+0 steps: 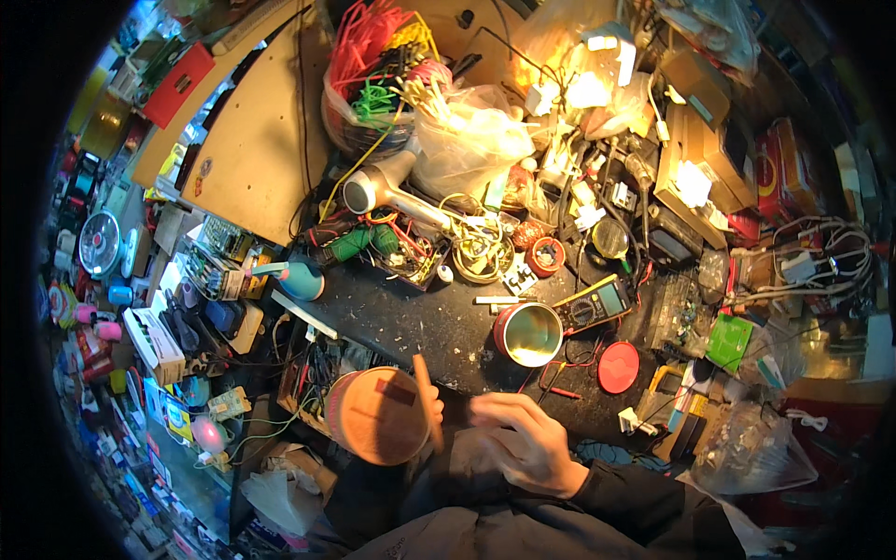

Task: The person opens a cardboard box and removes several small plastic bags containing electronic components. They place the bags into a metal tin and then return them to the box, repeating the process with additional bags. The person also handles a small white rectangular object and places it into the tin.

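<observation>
A round, tan, drum-shaped thing [373,431] with a dark rectangular patch on its face is tilted toward me, low and left of the middle. Along its right side stands a flat brown strip [426,397]. Fingertips of my left hand [437,408] show beside the strip, curled against it; the rest of that hand is hidden behind the round thing. My right hand [532,443] hovers over my lap to the right, fingers stretched out with nothing visible in them. Past it, an open tin can [528,334] stands on the dark worktop [411,322].
Right of the can lie a multimeter [595,303], its leads and a red round lid [618,367]. A heat gun or hair dryer [392,194], tangled wires and plastic bags crowd the back beside a bright lamp [588,89]. A teal-handled tool [294,278] lies left.
</observation>
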Demonstrator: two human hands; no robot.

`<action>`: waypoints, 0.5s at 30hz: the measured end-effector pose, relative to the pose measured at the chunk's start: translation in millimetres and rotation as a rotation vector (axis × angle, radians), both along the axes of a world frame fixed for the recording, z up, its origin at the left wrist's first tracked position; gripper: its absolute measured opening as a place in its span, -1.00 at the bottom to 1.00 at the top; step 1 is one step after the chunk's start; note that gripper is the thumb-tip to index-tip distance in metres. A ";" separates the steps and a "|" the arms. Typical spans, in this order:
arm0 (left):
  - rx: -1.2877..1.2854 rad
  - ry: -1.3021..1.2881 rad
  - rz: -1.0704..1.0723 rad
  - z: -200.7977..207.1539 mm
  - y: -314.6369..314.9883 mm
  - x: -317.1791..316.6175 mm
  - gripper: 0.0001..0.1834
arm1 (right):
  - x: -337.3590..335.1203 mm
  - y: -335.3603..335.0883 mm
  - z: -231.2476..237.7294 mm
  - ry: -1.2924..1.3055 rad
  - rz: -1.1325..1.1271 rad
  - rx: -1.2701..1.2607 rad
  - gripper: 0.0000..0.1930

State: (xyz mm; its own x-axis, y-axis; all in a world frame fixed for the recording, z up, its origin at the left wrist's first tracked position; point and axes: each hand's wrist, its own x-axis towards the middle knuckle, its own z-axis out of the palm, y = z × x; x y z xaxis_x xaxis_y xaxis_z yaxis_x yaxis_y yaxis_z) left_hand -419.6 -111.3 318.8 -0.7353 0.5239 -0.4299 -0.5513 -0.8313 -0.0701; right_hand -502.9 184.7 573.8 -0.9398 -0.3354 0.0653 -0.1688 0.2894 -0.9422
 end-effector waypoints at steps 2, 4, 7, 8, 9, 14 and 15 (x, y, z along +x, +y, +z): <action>0.143 0.027 -0.117 -10.8 -1.5 -1.3 -0.52 | -8.9 -20.9 -7.6 -0.054 0.072 -0.177 -0.49; 0.139 0.050 -0.131 -10.1 -4.0 -6.9 -0.48 | -3.2 -37.3 -8.2 -0.085 0.159 -0.173 -0.40; 0.277 0.475 0.148 19.1 -2.4 -10.1 -0.38 | -4.0 -47.2 -14.8 0.132 0.168 -0.050 -0.31; 0.344 0.310 0.169 35.7 0.6 -4.2 -0.36 | -2.6 -46.1 -14.8 0.144 0.175 -0.012 -0.30; 0.408 0.144 0.192 51.7 5.0 1.7 -0.34 | -1.5 -44.2 -14.7 0.160 0.182 0.024 -0.29; 0.153 0.183 0.144 75.4 13.6 -6.9 -0.31 | 0.2 -41.1 -15.8 0.222 0.163 0.104 -0.29; 0.066 0.205 0.131 72.6 12.1 -10.2 -0.31 | -0.3 -40.1 -16.6 0.214 0.168 0.095 -0.27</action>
State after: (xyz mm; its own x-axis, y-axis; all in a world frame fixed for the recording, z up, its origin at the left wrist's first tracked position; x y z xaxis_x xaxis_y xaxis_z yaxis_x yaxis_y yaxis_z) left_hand -429.9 -99.2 391.3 -0.8674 0.4399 -0.2325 -0.4471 -0.8942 -0.0241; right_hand -503.2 144.6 557.2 -0.8388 -0.4993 0.2171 -0.4139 0.3258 -0.8500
